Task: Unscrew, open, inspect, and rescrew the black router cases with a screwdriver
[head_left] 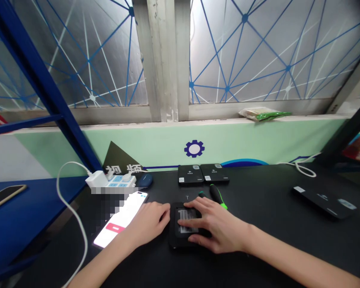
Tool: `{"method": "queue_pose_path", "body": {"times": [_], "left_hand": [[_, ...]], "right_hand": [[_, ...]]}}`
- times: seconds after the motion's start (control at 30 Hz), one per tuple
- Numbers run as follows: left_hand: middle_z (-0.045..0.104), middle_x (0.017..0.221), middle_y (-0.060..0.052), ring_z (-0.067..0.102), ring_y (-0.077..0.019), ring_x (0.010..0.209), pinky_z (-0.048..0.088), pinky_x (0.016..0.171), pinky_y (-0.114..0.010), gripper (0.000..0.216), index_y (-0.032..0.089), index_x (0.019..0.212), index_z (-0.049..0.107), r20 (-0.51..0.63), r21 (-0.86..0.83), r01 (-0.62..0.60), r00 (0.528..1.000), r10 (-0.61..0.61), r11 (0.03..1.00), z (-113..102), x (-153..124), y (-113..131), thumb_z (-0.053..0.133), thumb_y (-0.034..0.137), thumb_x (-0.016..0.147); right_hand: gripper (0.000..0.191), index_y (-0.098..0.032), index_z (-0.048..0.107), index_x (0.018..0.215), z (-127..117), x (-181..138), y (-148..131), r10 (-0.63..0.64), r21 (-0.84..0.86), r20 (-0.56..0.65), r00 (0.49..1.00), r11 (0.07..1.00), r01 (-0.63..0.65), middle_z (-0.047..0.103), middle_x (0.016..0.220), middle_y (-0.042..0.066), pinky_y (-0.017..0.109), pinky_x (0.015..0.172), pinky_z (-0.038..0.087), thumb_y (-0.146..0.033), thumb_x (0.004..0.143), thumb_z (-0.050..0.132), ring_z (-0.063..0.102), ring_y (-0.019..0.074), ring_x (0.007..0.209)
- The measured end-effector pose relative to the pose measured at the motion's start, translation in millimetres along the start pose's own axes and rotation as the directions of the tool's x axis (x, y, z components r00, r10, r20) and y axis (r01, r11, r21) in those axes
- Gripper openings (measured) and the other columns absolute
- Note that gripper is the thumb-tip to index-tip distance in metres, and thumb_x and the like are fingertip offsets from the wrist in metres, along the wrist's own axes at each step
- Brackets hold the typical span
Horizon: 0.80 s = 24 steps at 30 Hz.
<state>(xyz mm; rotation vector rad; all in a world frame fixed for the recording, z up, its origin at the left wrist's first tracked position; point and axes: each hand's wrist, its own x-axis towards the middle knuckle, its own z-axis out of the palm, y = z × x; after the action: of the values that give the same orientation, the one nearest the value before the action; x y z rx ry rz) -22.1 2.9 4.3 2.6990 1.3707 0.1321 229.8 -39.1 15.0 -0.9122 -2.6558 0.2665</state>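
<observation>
A flat black device (174, 238) lies on the dark table in front of me, with a darker inset panel bearing a grey printed label (186, 216). My right hand (214, 224) rests over it from the right, its fingers spread across the label and panel. Against the device's left edge is my left hand (151, 220), closed with the fingers curled; whatever its fingertips hold, if anything, is hidden. A black-and-green screwdriver handle (217, 196) lies just beyond my right hand, near a small dark green tip (202, 194).
Two black boxes (191, 175) lie side by side at the back, and another black box (324, 203) is at right. On the left are a lit phone (121, 224), a white power strip (120, 181), a dark blue rounded object (145, 181) and a white cable (81, 224).
</observation>
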Motion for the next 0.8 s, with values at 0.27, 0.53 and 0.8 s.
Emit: {"method": "queue_pose_path", "body": {"times": [0.27,0.53,0.8], "left_hand": [[0.065,0.069,-0.002,0.063,-0.0211,0.062,0.024,0.053,-0.030,0.025,0.021,0.078,0.052,-0.006,0.125,-0.012,1.000,0.012,0.992,-6,-2,6,0.038,0.022,0.098],[0.063,0.065,-0.002,0.062,-0.0208,0.060,0.020,0.052,-0.030,0.029,0.020,0.067,0.050,0.023,0.166,0.070,0.997,-0.074,0.984,-8,-1,5,0.043,0.023,0.096],[0.064,0.066,-0.002,0.062,-0.0200,0.061,0.021,0.053,-0.030,0.031,0.020,0.067,0.051,0.053,0.135,0.066,0.996,-0.074,0.989,-8,2,5,0.041,0.023,0.097]], "right_hand": [[0.060,-0.031,0.055,0.140,6,2,3,0.026,0.070,0.003,1.000,0.997,-0.027,0.044,0.150,0.014,0.051,0.110,0.033,-0.059,0.087,0.059,0.042,0.0344,0.136],[0.062,-0.031,0.049,0.145,-1,16,4,-0.071,0.092,0.075,0.995,0.994,0.064,0.039,0.154,0.015,0.051,0.110,0.033,-0.055,0.089,0.058,0.042,0.0354,0.137],[0.061,-0.032,0.051,0.144,3,16,3,-0.050,0.084,0.071,0.996,0.995,0.044,0.043,0.150,0.017,0.054,0.107,0.036,-0.058,0.089,0.056,0.046,0.0370,0.132]]}}
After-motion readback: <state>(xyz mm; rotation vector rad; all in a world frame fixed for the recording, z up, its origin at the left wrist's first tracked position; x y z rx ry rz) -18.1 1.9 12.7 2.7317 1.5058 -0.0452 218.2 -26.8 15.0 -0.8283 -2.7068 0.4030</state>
